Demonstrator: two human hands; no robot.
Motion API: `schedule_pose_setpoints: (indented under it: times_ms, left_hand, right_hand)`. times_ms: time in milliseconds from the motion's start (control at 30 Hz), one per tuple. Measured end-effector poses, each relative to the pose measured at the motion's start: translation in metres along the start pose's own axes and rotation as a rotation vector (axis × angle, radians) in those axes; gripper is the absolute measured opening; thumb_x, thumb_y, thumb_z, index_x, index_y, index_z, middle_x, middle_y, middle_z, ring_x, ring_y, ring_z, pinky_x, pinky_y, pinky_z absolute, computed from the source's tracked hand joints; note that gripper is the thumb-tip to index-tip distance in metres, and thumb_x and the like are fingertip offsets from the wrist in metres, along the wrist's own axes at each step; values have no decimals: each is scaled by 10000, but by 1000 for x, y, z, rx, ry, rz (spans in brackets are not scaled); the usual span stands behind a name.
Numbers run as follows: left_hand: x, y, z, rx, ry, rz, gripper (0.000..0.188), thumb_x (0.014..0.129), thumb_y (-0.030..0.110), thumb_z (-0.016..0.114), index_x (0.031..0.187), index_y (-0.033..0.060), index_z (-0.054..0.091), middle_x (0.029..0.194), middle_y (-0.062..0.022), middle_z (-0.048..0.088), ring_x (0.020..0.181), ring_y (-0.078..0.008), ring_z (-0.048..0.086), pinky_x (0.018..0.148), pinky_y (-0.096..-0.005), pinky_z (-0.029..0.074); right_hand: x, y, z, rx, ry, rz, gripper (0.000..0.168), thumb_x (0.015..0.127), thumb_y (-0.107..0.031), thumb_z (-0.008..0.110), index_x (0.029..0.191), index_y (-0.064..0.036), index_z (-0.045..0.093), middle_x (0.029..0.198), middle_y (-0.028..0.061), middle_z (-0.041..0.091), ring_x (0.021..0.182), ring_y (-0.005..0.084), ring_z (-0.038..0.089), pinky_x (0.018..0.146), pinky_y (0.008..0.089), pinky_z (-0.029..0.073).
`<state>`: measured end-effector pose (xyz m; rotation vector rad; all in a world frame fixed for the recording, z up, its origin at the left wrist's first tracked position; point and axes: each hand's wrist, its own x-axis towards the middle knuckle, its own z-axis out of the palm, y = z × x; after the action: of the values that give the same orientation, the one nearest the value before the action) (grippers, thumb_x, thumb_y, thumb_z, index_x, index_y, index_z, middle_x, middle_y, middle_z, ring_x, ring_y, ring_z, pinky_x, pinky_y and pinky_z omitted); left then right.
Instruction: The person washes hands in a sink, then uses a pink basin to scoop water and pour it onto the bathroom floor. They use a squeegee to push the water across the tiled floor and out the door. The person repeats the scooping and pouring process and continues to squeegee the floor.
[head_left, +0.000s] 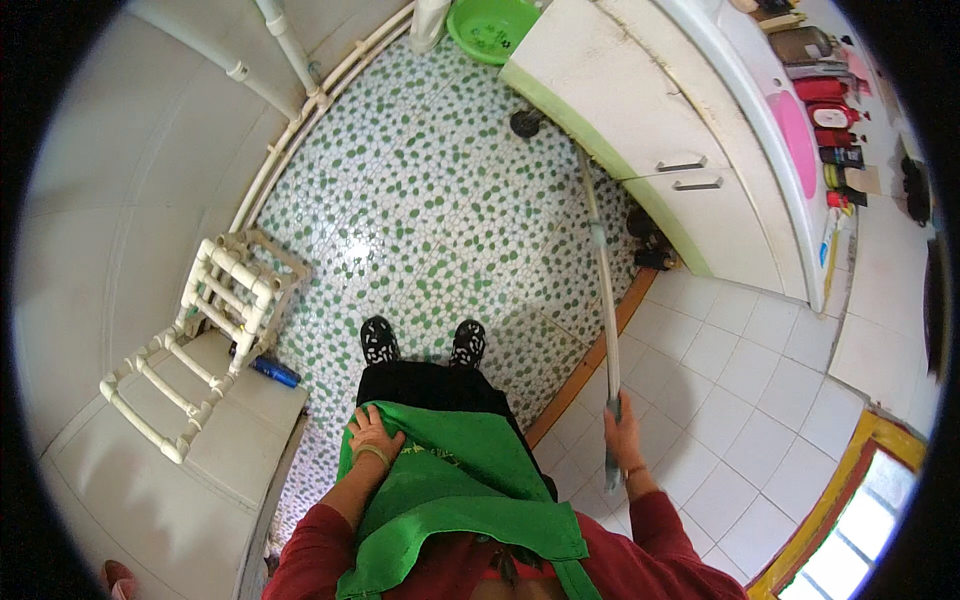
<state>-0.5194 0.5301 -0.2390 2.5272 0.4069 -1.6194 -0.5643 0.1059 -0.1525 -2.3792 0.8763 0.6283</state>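
Observation:
My right hand (624, 435) is closed around the grey grip of a long pole (606, 300). The pole runs away from me along the right side, and its far end passes under the edge of the white vanity cabinet (637, 97), where it is hidden. My left hand (373, 437) lies with spread fingers on the green apron (457, 457) over my lap and holds no object. Below me, black-and-white patterned shoes (468, 343) stand on the green-and-white pebble-pattern floor (420, 225).
A cream plastic-pipe rack (217, 330) stands at the left, with a blue object (274, 371) beside it. Pipes (281, 150) follow the left wall. A green basin (491, 30) and a round black object (525, 123) lie ahead. Bottles line the sink counter (750, 75). A wooden threshold (592, 360) borders white wall tiles.

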Motion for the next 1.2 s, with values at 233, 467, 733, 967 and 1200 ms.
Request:
schedule_pose_setpoints:
  times_ms: [233,467,733,967,1200]
  left_hand:
    - [-5,-15,-15,-53,-106,41,862,693,502,561,1323,92,139,1364,-170,132,1194,-382,247,911,-454,328]
    - [34,-123,3,-386,20,53,706,770,537,407,1250,31,297,1201,-262,383,1100,-407,385,930,-402,316]
    - [20,-229,38,-626,200,180,451,846,355,288,901,-4,555,965,-206,557,928,-364,495,850,-388,353]
    - [-14,-217,11,-454,165,350,450,792,430,339,809,20,526,909,-217,559,890,-375,506,802,-402,375]
    - [2,-228,-12,-614,86,298,475,784,431,352,902,14,547,880,-222,571,843,-343,521,758,-380,391]
  right_hand:
    - [-132,35,-9,32,-60,114,481,805,-167,495,1244,-74,324,1029,235,524,884,395,534,727,422,437]
    - [-9,-70,-24,190,-122,187,516,812,-158,479,1262,-38,256,943,260,535,820,399,536,674,424,435]
    - [-23,-51,-42,99,-110,72,443,814,-157,468,1213,-41,314,904,206,521,731,317,527,604,381,438]
    - [-173,3,-45,65,-329,92,521,815,-204,478,1265,-45,268,1046,244,509,946,377,511,766,397,416]
    - [-189,-33,-65,185,-523,250,531,833,-257,460,1282,-64,254,992,247,534,924,365,525,756,396,409]
